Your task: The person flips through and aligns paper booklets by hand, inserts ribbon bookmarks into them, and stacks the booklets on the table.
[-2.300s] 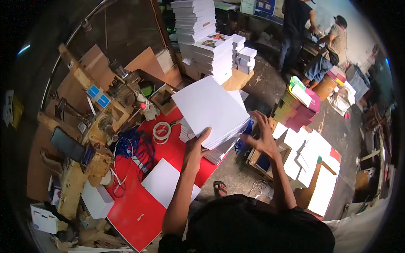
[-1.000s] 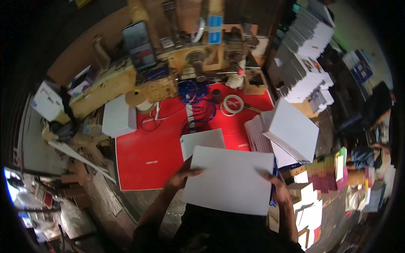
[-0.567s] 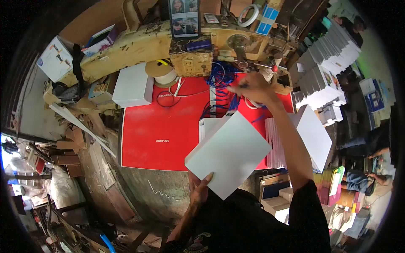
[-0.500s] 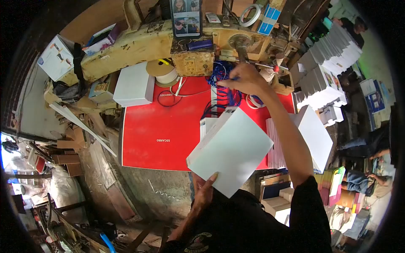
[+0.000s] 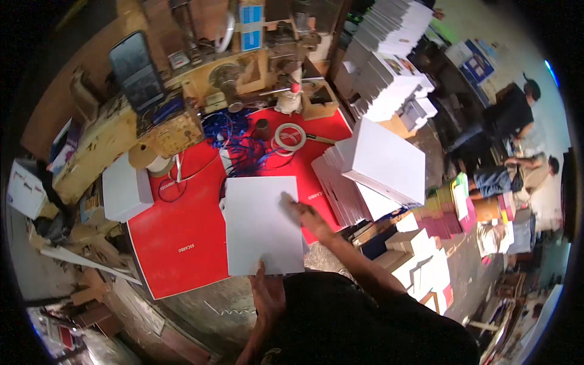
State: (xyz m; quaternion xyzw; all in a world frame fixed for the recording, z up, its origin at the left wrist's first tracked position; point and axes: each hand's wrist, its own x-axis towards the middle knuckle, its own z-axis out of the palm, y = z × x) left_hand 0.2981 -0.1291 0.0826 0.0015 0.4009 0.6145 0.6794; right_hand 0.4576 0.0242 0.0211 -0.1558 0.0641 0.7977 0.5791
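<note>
A white book block point(image 5: 258, 225) lies flat above the front of the red sheet, its plain face up. My left hand point(image 5: 267, 292) is closed on its near edge, thumb on top and the other fingers underneath. Over the block's right edge is my right hand point(image 5: 311, 220), its fingers pointing at the white face. Motion smears those fingers, so whether they touch the block or hold anything is unclear. Just beyond the block lie tangled blue ribbons point(image 5: 243, 137) and a roll of white tape point(image 5: 289, 139).
To the right stand stacked white book blocks point(image 5: 389, 161). On the left are a white block point(image 5: 125, 188) and a spool point(image 5: 152, 161). A phone point(image 5: 137, 70) and a wooden box point(image 5: 319, 100) are at the back. Two people point(image 5: 505, 112) are at far right.
The view has turned to the right. My right hand has come back from near the blue ribbons to the book block. The block, tilted before, now lies squarer and flatter in my left hand.
</note>
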